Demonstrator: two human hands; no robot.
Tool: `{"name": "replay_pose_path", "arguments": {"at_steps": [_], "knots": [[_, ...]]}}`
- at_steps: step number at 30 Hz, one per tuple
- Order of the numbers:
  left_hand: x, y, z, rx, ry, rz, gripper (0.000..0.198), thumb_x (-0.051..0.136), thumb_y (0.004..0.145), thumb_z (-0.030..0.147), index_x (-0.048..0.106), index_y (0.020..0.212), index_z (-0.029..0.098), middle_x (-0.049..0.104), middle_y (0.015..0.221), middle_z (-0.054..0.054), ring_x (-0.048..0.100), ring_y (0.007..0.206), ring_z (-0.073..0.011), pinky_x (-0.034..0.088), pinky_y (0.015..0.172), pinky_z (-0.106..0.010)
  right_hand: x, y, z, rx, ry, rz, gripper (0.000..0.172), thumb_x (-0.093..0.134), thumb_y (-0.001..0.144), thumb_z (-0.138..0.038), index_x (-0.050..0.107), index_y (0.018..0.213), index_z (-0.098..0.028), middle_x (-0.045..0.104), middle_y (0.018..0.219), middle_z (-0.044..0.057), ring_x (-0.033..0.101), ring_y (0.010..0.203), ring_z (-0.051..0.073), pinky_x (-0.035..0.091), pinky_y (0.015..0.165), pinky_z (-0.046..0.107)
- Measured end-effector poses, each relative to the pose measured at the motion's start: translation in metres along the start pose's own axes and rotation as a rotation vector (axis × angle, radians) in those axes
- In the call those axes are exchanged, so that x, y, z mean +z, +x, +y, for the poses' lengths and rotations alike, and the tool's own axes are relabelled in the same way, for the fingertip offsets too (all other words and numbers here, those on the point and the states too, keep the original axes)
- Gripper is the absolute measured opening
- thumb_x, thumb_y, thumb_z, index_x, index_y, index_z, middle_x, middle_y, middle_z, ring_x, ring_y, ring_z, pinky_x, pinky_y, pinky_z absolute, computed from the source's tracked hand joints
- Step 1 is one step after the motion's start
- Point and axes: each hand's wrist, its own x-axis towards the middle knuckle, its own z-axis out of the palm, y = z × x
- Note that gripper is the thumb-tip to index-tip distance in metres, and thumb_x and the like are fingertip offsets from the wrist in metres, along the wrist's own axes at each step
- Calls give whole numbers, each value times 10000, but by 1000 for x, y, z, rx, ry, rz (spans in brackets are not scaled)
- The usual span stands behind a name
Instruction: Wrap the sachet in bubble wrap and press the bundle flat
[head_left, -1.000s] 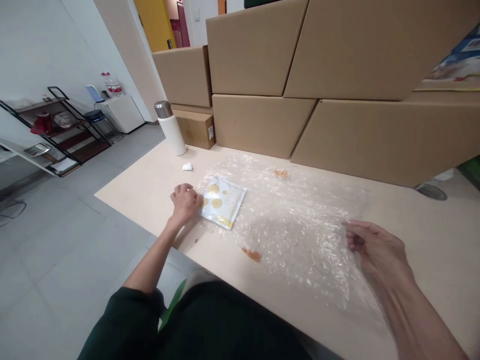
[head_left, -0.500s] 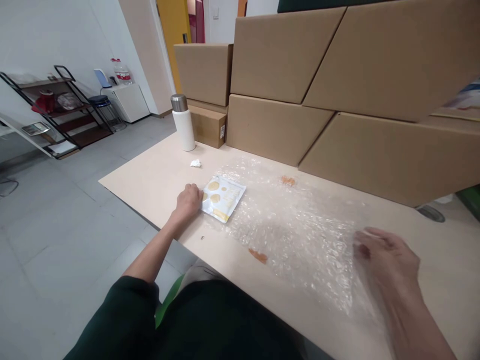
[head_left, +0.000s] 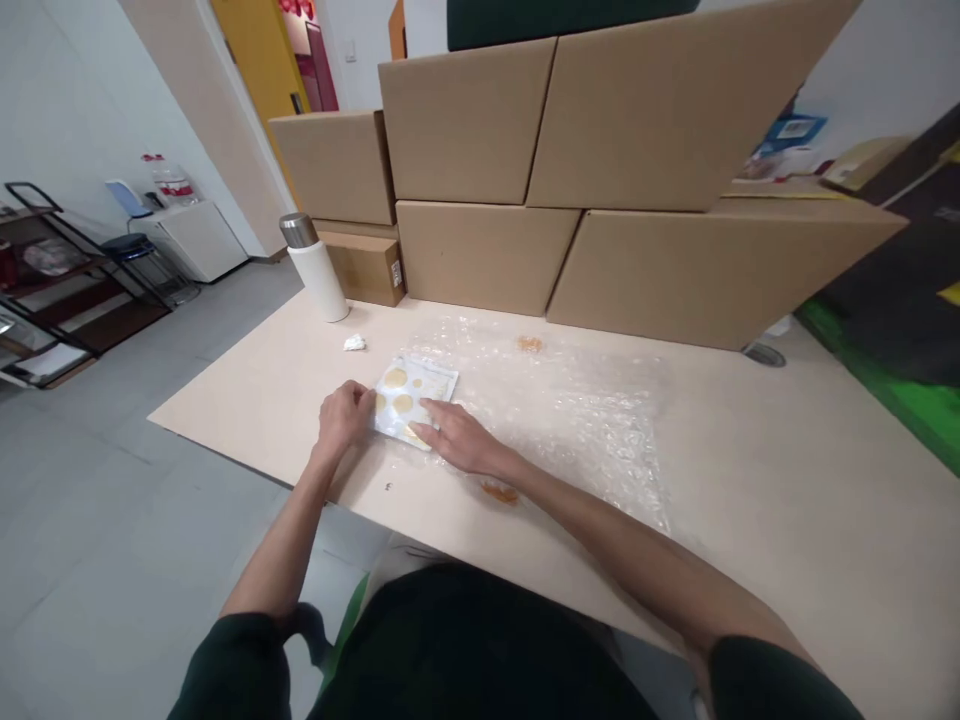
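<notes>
A square white plate with yellow spots (head_left: 415,385) lies on the left end of a sheet of clear bubble wrap (head_left: 570,420) spread over the pale table (head_left: 787,480). My left hand (head_left: 343,415) is curled against the plate's left edge, fingers closed on it. My right hand (head_left: 459,437) rests at the plate's near right corner, its fingers stretched out flat onto the plate and wrap. Two brownish tape bits (head_left: 499,491) sit on the wrap's edges.
A white flask with a steel cap (head_left: 315,268) stands at the table's back left, a crumpled white scrap (head_left: 354,343) near it. Stacked cardboard boxes (head_left: 600,180) line the back edge. Black shelving (head_left: 45,290) stands on the floor to the left.
My right hand has left the right part of the bubble wrap and swung left across it to the plate. The left hand stays at the plate's left edge. The view has shifted.
</notes>
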Motion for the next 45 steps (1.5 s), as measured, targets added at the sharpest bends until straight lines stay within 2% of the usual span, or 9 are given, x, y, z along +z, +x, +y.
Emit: {"name": "replay_pose_path", "arguments": {"at_steps": [7,15,20,24,29,32,37,40,45], "knots": [[-26,-29,41,220,-593,-101,419,540,875,603,618,907,193,656,769,-27,597,680,-177,444,613,-275,-3,-11,1,210,582,82,411,436,967,-579,643,1190,-302,667,1229,46,578,1172,256,440,988,424],[17,-65,112,734,-303,-262,485,298,1019,522,680,1106,238,611,1130,-93,540,1110,-258,405,1022,-451,-27,-45,23,501,1225,298,343,557,889,-507,686,899,-189,690,864,60,596,759,185,485,646,293],[45,-77,121,776,24,-278,464,333,1012,524,690,1168,273,546,1226,-111,486,1111,-305,421,942,-498,-50,-77,43,461,869,330,216,690,765,-395,649,787,-184,634,785,30,579,751,181,477,695,315],[52,-82,124,816,124,-262,437,380,1002,510,708,1149,262,540,1224,-121,462,1071,-308,422,898,-497,-52,-80,53,277,262,465,289,620,833,-369,678,1074,-222,648,1123,96,579,1038,253,464,896,414],[51,-76,112,760,57,-246,387,423,987,458,689,1211,289,507,1337,-137,442,1190,-364,403,942,-565,-39,-61,50,243,82,302,359,465,954,-438,624,1162,-194,626,1194,128,577,1108,266,423,967,411],[51,-61,92,510,-179,-138,440,540,916,467,633,1283,243,452,1416,-172,404,1304,-395,371,1010,-606,-36,-54,47,243,23,272,365,379,993,-458,619,1015,-184,639,1057,120,575,1068,270,415,950,410],[45,-44,70,44,-820,-310,668,586,872,550,451,1414,183,602,1213,-146,636,1054,-249,515,892,-392,-45,-58,43,293,136,257,434,342,992,-557,616,931,-226,644,947,64,593,932,247,432,877,397],[37,-52,81,77,-948,-291,597,558,901,564,452,1386,234,583,1302,-121,627,1113,-219,513,909,-337,-52,-64,41,346,319,273,499,385,951,-654,651,1072,-250,665,1100,72,598,1015,267,434,906,419],[31,-75,126,352,-965,-356,475,437,968,570,488,1329,266,554,1392,-97,581,1206,-236,505,961,-378,-61,-79,45,390,736,349,480,550,878,-650,672,1151,-274,673,1149,61,603,1018,245,462,859,389]]}}
